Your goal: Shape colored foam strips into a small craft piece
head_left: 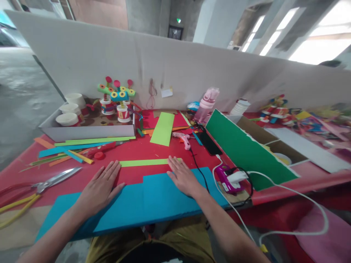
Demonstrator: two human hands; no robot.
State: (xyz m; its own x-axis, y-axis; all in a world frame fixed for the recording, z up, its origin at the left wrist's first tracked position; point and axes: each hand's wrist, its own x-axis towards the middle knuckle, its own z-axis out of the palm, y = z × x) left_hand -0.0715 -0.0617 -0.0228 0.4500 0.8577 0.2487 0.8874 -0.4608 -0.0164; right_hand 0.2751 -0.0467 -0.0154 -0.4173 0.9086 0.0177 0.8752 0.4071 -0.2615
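Here's the lime-green strip (145,163), flat on the red tabletop (134,150), long axis nine to three! The left hand (102,187) sits at its nine o'clock end, the right hand (183,176) overlaps its three o'clock end, neither clearly nearer. Fingers lie flat, nearly together, thumbs apart, clamping nothing.

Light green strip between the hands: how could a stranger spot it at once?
On the red tabletop, find the blue material nearest the person. Just beyond, a narrow light green strip runs between the left hand and right hand. It is far narrower than the light green sheet behind it.
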